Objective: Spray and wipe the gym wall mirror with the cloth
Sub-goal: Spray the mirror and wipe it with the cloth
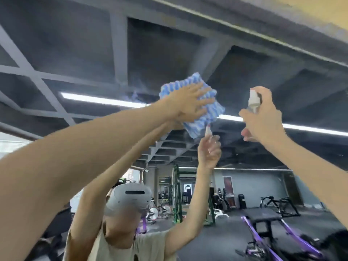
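- Left hand (186,104): fingers spread flat, palm pressing the blue-and-white striped terry cloth (201,126) onto the glass. It's high up, arm near full reach. Nothing is pinched; the cloth is held by pressure only.
- To wipe well: flat palm, overlapping strokes, even pressure. If pressure drops at this height, the cloth will prob. slip off.
- Large gym wall mirror (113,44): fills most of the view. Plenty of open glass left of & below the cloth for sweeping.
- The mirror's top edge (244,30) runs above & right of the cloth, so upward strokes need care there.
- Sprayed patch: can't tell through the blur, poss. a faint haze left of the cloth.
- Small clear plastic spray bottle w/ white pump head (254,102): near the cloth on its right, not touching it.
- Right hand (263,121): fingers curled round the bottle, one fingertip on the pump. Best held clear of the wipe path.
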A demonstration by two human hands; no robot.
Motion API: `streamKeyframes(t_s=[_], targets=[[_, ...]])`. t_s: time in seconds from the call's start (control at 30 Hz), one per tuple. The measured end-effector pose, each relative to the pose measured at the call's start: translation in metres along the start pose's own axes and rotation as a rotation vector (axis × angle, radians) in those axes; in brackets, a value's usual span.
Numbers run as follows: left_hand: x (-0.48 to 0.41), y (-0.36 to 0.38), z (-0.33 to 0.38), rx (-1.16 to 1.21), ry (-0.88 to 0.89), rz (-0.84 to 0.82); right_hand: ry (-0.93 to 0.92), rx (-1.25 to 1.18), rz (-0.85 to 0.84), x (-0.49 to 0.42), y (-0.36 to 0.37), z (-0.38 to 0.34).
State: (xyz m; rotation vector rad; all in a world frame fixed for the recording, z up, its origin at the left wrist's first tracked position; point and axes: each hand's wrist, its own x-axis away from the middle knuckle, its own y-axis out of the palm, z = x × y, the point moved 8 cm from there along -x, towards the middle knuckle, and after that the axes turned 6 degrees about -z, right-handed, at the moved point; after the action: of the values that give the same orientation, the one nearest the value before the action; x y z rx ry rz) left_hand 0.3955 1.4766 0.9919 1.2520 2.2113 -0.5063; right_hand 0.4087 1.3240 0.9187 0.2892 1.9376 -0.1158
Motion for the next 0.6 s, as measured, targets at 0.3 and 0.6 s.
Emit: streamKeyframes(t_s=[0.3, 0.6], targets=[[0.098, -0.012, -0.075, 0.031, -0.575, -0.022, -0.026, 0.036, -0.059, 0.078, 0.024, 0.000], [0.149, 0.015, 0.079, -0.046, 0.195, -0.219, 0.023, -0.054, -0.004, 0.108, 0.028, -0.003]])
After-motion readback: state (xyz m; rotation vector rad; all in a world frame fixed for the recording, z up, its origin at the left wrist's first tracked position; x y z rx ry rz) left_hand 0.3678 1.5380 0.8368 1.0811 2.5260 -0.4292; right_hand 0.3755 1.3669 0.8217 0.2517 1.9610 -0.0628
